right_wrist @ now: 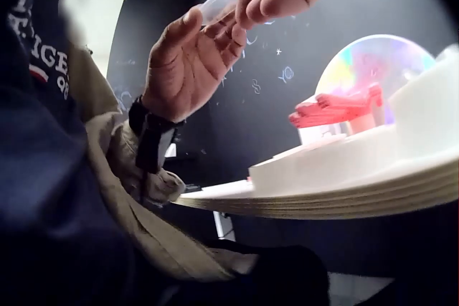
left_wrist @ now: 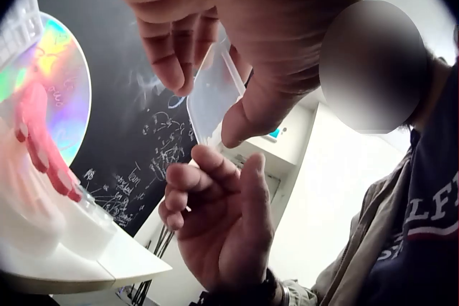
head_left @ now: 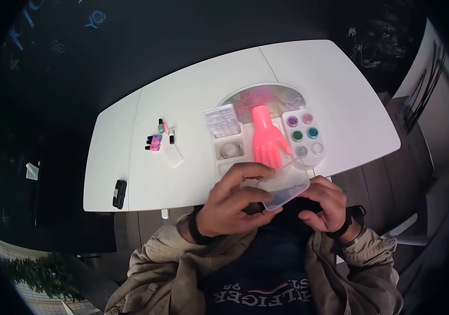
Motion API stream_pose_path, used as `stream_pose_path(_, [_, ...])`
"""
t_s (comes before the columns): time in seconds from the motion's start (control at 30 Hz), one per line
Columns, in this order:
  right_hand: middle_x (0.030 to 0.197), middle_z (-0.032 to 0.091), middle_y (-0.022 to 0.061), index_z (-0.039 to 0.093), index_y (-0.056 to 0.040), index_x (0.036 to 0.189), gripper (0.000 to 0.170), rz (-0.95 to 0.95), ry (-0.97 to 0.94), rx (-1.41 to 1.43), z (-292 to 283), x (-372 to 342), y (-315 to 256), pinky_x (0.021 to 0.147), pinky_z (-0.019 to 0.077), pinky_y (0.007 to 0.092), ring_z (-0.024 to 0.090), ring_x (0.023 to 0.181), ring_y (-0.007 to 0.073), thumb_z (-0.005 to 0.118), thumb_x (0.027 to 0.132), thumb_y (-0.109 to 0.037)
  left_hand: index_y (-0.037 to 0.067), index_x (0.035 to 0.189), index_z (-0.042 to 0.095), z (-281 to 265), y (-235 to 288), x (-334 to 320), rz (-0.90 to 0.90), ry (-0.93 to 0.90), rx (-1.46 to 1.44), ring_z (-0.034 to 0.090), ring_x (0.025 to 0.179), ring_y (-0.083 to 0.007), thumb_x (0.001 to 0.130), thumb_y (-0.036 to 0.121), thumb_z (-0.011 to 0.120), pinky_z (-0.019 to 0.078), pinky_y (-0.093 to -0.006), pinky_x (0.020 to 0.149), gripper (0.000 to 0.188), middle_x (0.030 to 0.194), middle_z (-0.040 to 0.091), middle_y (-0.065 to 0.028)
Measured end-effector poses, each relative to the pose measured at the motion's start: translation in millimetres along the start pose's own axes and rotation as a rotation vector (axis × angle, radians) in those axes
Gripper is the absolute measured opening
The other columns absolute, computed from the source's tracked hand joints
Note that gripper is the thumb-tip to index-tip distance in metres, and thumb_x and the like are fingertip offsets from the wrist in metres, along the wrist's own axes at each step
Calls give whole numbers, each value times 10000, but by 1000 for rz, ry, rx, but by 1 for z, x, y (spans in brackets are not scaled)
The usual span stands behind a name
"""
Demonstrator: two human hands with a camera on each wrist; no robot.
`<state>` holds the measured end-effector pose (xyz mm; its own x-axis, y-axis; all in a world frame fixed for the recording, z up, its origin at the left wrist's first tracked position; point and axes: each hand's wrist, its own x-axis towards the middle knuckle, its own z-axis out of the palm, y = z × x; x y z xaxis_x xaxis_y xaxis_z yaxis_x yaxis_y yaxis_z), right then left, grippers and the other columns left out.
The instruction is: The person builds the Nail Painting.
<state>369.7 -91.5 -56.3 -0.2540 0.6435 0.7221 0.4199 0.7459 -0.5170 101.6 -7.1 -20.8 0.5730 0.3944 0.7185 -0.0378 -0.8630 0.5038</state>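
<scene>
A clear, shallow plastic lid or box (head_left: 287, 191) is held tilted above the table's near edge. My left hand (head_left: 232, 202) grips it by one side, thumb and fingers around its edge, as the left wrist view also shows with the clear piece (left_wrist: 211, 98). My right hand (head_left: 327, 205) is at its other end, fingers loosely bent and thumb apart; whether the fingertips touch it cannot be told. Just beyond stands a pink model hand (head_left: 269, 139) on a white organizer tray (head_left: 248, 128).
Glitter jars (head_left: 297, 136) sit in the tray's right part, a clear case (head_left: 222, 121) and a coiled item (head_left: 231, 150) in its left. Small polish bottles (head_left: 153, 142), a white box (head_left: 173, 156) and a black case (head_left: 119, 193) lie farther left on the table (head_left: 198, 79).
</scene>
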Motion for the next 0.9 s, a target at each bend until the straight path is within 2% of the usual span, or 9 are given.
stream_pose_path(0.07, [1045, 792, 152, 711, 18, 1234, 338, 130, 68, 197, 9, -6, -1, 845, 619, 359, 762, 966, 264, 877, 989, -145, 36, 987, 742, 13, -1, -6, -31, 58, -56, 736, 1193, -322, 765, 37, 1032, 637, -403, 983, 365, 1356, 628, -213])
stream_pose_path(0.23, [1122, 791, 135, 604, 8, 1302, 263, 547, 343, 750, 34, -11, -17, 890, 603, 298, 750, 1039, 144, 736, 1074, 8, 26, 992, 775, 20, 1, -15, -36, -104, 8, 727, 1232, -319, 823, 29, 976, 638, -399, 991, 262, 1340, 642, -200])
stream_pose_path(0.27, [1111, 785, 125, 575, 33, 1375, 288, 524, 314, 721, 35, -14, -12, 892, 591, 285, 752, 995, 136, 673, 1105, 19, 25, 994, 782, 21, 2, -17, -29, -150, 20, 723, 1243, -323, 832, 30, 963, 640, -401, 993, 243, 1335, 645, -196])
stream_pose_path(0.37, [1063, 779, 108, 590, 41, 1427, 341, 459, 199, 387, 32, -10, -3, 826, 582, 275, 735, 921, 110, 690, 1104, -4, 25, 1066, 790, 5, 5, -9, 4, -143, 149, 711, 1273, -345, 849, 29, 916, 639, -414, 1011, 251, 1339, 659, -181])
stream_pose_path(0.47, [1009, 764, 92, 613, 31, 1466, 392, 324, -83, 80, 14, 5, -2, 750, 567, 276, 705, 841, 99, 720, 1094, -30, 36, 1166, 794, -10, 12, 9, 42, -173, 286, 705, 1284, -367, 854, 22, 880, 631, -431, 1025, 324, 1364, 672, -145])
stream_pose_path(0.57, [965, 740, 76, 653, 13, 1448, 406, 289, -70, 84, 21, 8, -4, 679, 536, 278, 655, 752, 99, 772, 1066, -51, 45, 1265, 777, -9, 8, 4, 57, -259, 276, 709, 1261, -363, 870, 15, 855, 627, -450, 1016, 404, 1396, 675, -127])
stream_pose_path(0.67, [944, 722, 54, 610, 16, 1470, 472, 390, 51, 244, 38, -11, 5, 705, 529, 265, 622, 742, 110, 802, 1044, -50, 52, 1309, 767, -8, -1, -7, 44, -260, 279, 713, 1224, -334, 867, 39, 862, 630, -447, 984, 452, 1408, 674, -120])
stream_pose_path(0.77, [1001, 727, 65, 560, 15, 1485, 531, 376, 104, 383, 40, -17, 11, 756, 539, 262, 613, 780, 110, 817, 1022, -28, 55, 1318, 765, -21, -4, -6, -34, -227, 244, 718, 1176, -308, 852, 47, 883, 632, -413, 956, 480, 1410, 674, -121])
stream_pose_path(0.9, [1103, 726, 97, 532, 12, 1478, 542, 312, 97, 315, 36, -9, 13, 788, 539, 266, 615, 835, 109, 811, 1013, 0, 101, 1280, 790, -56, -30, -7, -302, -150, 295, 681, 1263, -297, 812, 57, 943, 598, -424, 1027, 495, 1415, 679, -82])
